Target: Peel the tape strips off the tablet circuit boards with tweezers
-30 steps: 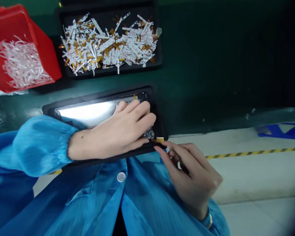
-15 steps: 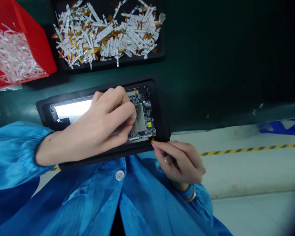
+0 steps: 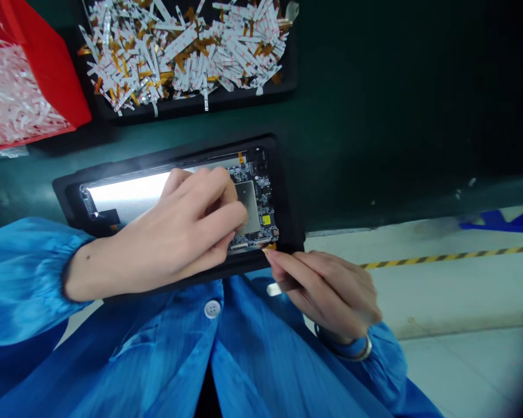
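Observation:
An opened tablet (image 3: 143,188) with a bare circuit board (image 3: 264,200) at its right end lies in a black tray (image 3: 290,200) in front of me. Across its middle rests my left hand (image 3: 192,226), the fingers curled in; anything between the fingertips is hidden. My right hand (image 3: 326,287) is at the board's lower right corner. Thumb and forefinger pinch a small amber tape strip (image 3: 270,247) there, against or just above the tablet's edge. From the curled fingers of that hand sticks out the pale flat end of a thin tool (image 3: 276,288), its kind unclear.
Behind the tablet, a black tray (image 3: 244,101) is heaped with white and amber strips (image 3: 192,55). A red box (image 3: 63,75) of whitish shreds (image 3: 17,93) stands at the far left. The green table's edge (image 3: 348,231) runs off to the right.
My right hand has turned slightly, and the flat tool end now shows below its fingers. More of the amber strip is visible at the board's corner. The left hand stays over the tablet.

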A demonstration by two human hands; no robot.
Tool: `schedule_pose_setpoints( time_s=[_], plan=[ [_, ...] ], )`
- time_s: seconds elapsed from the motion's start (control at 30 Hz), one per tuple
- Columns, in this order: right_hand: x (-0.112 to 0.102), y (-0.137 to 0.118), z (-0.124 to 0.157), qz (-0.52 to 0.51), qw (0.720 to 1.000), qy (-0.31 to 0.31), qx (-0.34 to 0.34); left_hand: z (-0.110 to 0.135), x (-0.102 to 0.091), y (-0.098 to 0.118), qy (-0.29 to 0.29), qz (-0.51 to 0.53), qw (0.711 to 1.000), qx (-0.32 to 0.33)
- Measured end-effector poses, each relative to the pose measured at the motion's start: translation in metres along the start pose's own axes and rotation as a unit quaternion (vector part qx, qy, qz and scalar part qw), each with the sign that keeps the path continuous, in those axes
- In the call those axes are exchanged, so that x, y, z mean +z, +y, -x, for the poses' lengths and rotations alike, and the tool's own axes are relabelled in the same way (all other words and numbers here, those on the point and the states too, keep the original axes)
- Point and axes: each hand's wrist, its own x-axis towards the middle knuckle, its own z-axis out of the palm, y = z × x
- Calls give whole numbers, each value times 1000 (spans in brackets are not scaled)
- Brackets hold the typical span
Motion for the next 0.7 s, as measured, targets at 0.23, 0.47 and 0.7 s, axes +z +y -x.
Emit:
schedule_pose_setpoints(
  time_s=[0.23,0.47,0.7],
  plan=[
    [1,-3,-1,0,1000,18,3,7,6,-5,-8,9,1000,24],
    [-8,-4,-13,-4,999,-53,-4,6,5,-8,-12,35,996,83],
    [-15,-3,-23,-10,993,-114,-23,5,6,-10,-20,75,992,99]
  ],
)
